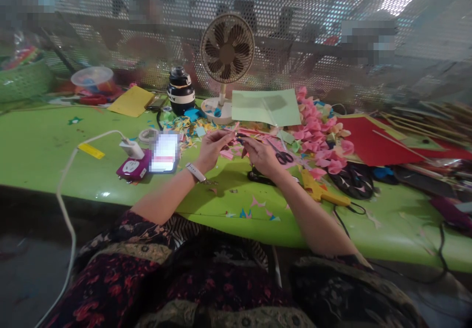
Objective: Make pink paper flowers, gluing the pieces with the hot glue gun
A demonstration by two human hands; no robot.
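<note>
My left hand (pixel 211 150), with a white band on its wrist, is closed in a pinch on a small pink paper piece (pixel 237 127). My right hand (pixel 261 155) meets it fingertip to fingertip, closed around a thin dark stick-like tool (pixel 250 137) whose exact kind I cannot make out. Both hands are raised just above the green table (pixel 206 200). Pink paper scraps (pixel 226 154) lie beneath and beyond them. To the right of my right hand rest dark-handled scissors (pixel 284 157), and a yellow glue gun (pixel 320 190) lies beside my right forearm.
A fan (pixel 227 52), a black bottle (pixel 180 92) and pale green paper (pixel 265 107) stand or lie at the back. Pink paper petals (pixel 313 131) heap up at right beside red sheets (pixel 363 141). At left are a lit phone (pixel 164 153) and a purple power socket (pixel 134 169) with a white cable.
</note>
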